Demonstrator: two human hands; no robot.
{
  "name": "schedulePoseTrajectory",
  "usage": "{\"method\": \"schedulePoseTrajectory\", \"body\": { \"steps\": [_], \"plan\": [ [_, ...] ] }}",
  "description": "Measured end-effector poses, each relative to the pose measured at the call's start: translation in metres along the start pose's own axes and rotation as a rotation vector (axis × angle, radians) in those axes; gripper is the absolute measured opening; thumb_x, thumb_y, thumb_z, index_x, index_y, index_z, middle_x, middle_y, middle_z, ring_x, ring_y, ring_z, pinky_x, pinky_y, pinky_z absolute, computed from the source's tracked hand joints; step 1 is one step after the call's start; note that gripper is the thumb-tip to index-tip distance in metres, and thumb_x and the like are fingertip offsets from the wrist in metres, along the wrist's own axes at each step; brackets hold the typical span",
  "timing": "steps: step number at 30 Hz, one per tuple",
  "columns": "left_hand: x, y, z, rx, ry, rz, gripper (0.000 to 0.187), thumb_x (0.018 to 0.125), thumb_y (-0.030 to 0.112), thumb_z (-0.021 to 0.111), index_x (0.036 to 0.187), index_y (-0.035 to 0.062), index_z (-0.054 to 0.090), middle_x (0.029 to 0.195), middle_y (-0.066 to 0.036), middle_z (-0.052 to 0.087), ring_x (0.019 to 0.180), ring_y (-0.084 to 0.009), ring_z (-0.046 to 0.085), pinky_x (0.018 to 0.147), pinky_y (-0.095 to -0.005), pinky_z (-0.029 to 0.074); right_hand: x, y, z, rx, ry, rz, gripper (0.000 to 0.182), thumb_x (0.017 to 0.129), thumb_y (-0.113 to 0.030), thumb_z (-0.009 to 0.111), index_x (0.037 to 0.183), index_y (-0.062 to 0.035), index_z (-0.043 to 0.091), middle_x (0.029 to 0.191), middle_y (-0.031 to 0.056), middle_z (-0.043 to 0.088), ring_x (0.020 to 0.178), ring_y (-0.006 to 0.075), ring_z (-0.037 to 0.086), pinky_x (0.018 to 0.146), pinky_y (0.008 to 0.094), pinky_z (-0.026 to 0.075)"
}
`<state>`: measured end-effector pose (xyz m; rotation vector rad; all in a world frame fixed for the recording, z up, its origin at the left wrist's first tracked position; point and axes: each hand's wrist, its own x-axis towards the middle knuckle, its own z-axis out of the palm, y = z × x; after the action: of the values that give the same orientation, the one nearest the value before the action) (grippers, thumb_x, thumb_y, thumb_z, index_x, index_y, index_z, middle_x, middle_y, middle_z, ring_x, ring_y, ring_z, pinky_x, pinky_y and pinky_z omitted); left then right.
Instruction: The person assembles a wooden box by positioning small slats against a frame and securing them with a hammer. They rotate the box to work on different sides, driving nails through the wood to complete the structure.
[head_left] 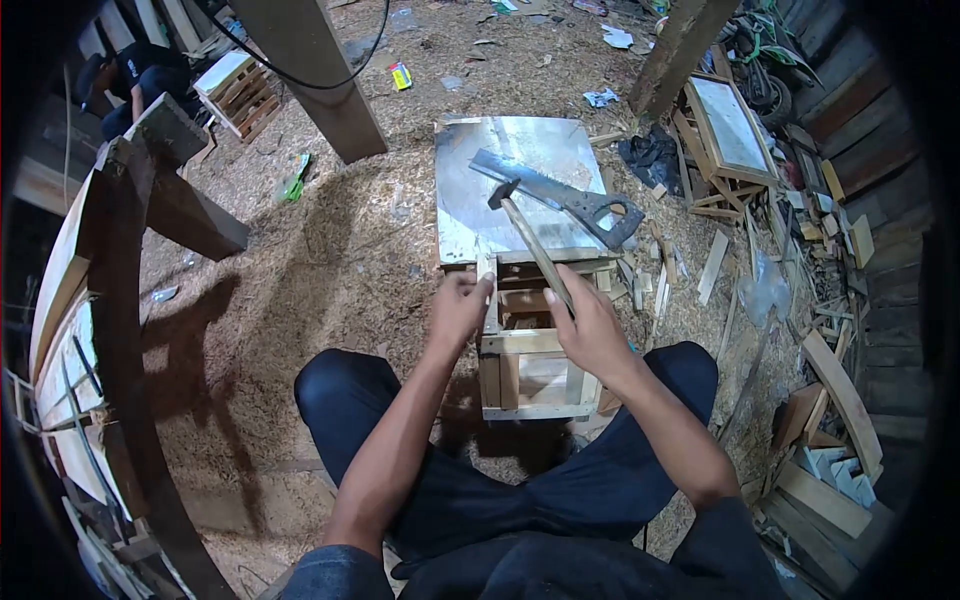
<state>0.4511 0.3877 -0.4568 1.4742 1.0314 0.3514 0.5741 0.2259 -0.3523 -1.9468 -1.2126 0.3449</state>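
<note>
Across a floor [260, 330] strewn with shavings, I see a low counter [465, 205] with a metal top, and a slatted wooden frame [535, 412] between it and the seated person's knees. The frame's end rails and uprights stand assembled, so much of its shape looks done; its top is open, showing crosspieces inside, and that part looks unfinished. A handsaw [540, 186] lies on the metal. The right hand [592, 328] has its fingers wrapped around the handle of a hammer [535, 242], its head over the counter near the saw blade. The left hand's [458, 312] fingers close on a narrow strip [491, 315] along the frame's top; whether it's fastened, I can't tell.
</note>
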Motion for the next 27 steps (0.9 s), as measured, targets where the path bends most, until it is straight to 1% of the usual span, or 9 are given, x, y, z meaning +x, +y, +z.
{"method": "schedulePoseTrajectory", "body": {
  "steps": [1, 4, 5, 9, 12, 18, 21, 24, 27],
  "plan": [
    [0.003, -0.002, -0.001, 0.006, -0.119, -0.132, 0.026, 0.097, 0.023, 0.062, 0.1, -0.0023, 0.061, 0.084, -0.007, 0.066, 0.065, -0.0138, 0.062, 0.06, -0.0302, 0.051, -0.005, -0.003, -0.005, -0.016, -0.045, 0.025, 0.033, 0.095, -0.01, 0.054, 0.125, 0.005, 0.052, 0.097, 0.0289, 0.064, 0.091, 0.0483, 0.061, 0.077, 0.0519, 0.048],
    [0.002, 0.009, 0.011, -0.442, -0.18, -0.162, 0.027, 0.101, 0.025, 0.055, 0.098, -0.0017, 0.06, 0.08, -0.006, 0.066, 0.061, -0.0137, 0.062, 0.057, -0.0303, 0.052, -0.021, -0.001, -0.012, -0.072, -0.111, -0.021, 0.04, 0.097, -0.01, 0.053, 0.134, 0.005, 0.047, 0.098, 0.0301, 0.064, 0.088, 0.0481, 0.062, 0.074, 0.0515, 0.049],
    [-0.001, 0.016, 0.011, -0.519, -0.195, -0.204, 0.023, 0.103, 0.02, 0.051, 0.099, -0.0001, 0.061, 0.081, -0.006, 0.066, 0.058, -0.0142, 0.062, 0.053, -0.0298, 0.052, -0.027, 0.001, -0.012, -0.092, -0.12, -0.021, 0.041, 0.097, -0.009, 0.053, 0.135, 0.0051, 0.046, 0.099, 0.0304, 0.064, 0.088, 0.0479, 0.062, 0.074, 0.0516, 0.049],
    [-0.004, 0.006, 0.02, -0.446, -0.114, -0.105, 0.02, 0.104, 0.02, 0.048, 0.101, 0.0036, 0.059, 0.078, -0.005, 0.064, 0.056, -0.0129, 0.059, 0.05, -0.029, 0.05, -0.041, 0.007, -0.01, -0.14, -0.114, -0.09, 0.047, 0.096, -0.008, 0.054, 0.14, 0.0051, 0.043, 0.098, 0.0299, 0.064, 0.087, 0.0467, 0.062, 0.074, 0.051, 0.049],
    [0.0, -0.002, 0.024, -0.447, -0.11, -0.072, 0.019, 0.104, 0.02, 0.048, 0.099, 0.004, 0.058, 0.078, -0.005, 0.064, 0.053, -0.0124, 0.057, 0.047, -0.0292, 0.049, -0.038, -0.001, -0.012, -0.127, -0.118, -0.044, 0.047, 0.096, -0.008, 0.055, 0.139, 0.0058, 0.043, 0.099, 0.0293, 0.063, 0.086, 0.0462, 0.062, 0.075, 0.0504, 0.049],
    [-0.002, 0.0, 0.028, -0.516, -0.088, -0.054, 0.016, 0.104, 0.019, 0.049, 0.103, 0.0038, 0.054, 0.079, -0.005, 0.064, 0.049, -0.0123, 0.055, 0.042, -0.0276, 0.046, -0.029, -0.003, -0.012, -0.111, -0.144, -0.031, 0.046, 0.096, -0.007, 0.055, 0.139, 0.0063, 0.044, 0.099, 0.0297, 0.064, 0.088, 0.0462, 0.063, 0.077, 0.0497, 0.05],
    [-0.006, 0.002, 0.029, -0.568, -0.045, -0.072, 0.018, 0.103, 0.017, 0.049, 0.096, 0.0024, 0.057, 0.074, -0.005, 0.065, 0.047, -0.0087, 0.052, 0.041, -0.0258, 0.042, -0.027, -0.001, -0.008, -0.095, -0.101, -0.068, 0.045, 0.095, -0.006, 0.055, 0.138, 0.0066, 0.045, 0.101, 0.0309, 0.065, 0.089, 0.0468, 0.063, 0.077, 0.0495, 0.05],
    [-0.006, 0.004, 0.029, -0.535, -0.039, -0.062, 0.018, 0.103, 0.017, 0.049, 0.096, 0.002, 0.057, 0.074, -0.005, 0.065, 0.046, -0.0083, 0.052, 0.041, -0.0254, 0.041, -0.027, 0.0, -0.006, -0.094, -0.119, -0.073, 0.044, 0.095, -0.006, 0.056, 0.136, 0.0071, 0.047, 0.105, 0.0318, 0.064, 0.09, 0.0472, 0.063, 0.077, 0.0496, 0.05],
    [-0.005, 0.005, 0.03, -0.512, -0.013, -0.066, 0.018, 0.103, 0.017, 0.05, 0.096, 0.0017, 0.057, 0.075, -0.005, 0.066, 0.045, -0.0079, 0.052, 0.041, -0.0252, 0.041, -0.033, 0.0, -0.006, -0.104, -0.134, -0.029, 0.045, 0.094, -0.006, 0.056, 0.136, 0.0065, 0.047, 0.101, 0.0313, 0.064, 0.089, 0.0478, 0.063, 0.076, 0.0501, 0.05]
  ]
}}
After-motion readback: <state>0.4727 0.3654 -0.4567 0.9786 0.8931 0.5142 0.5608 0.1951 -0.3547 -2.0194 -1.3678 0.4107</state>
